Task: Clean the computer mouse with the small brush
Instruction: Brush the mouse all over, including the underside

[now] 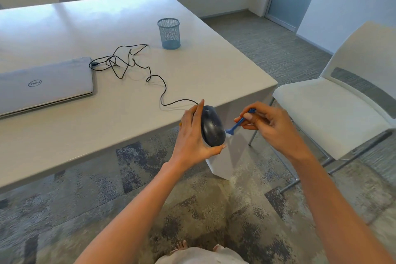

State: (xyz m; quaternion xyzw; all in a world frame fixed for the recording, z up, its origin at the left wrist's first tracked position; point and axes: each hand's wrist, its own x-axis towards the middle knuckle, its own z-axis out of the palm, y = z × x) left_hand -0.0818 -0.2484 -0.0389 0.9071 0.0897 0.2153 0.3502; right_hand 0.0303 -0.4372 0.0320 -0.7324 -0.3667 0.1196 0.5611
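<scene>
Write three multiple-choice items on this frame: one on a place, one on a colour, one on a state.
1. Where does the blue wire-mesh pen cup stand?
A. on the white table, towards its far right side
B. on a chair seat
C. on the floor

2. What colour is the small plastic brush?
A. red
B. blue
C. yellow

3. What state is the dark corded computer mouse in?
A. lying untouched on the table
B. resting on a laptop lid
C. gripped in the left hand

Answers: 1 A, the cup's base sits on the tabletop; 2 B, the handle pinched in the right hand is blue; 3 C, the left hand's fingers and thumb curl round the mouse.
</scene>
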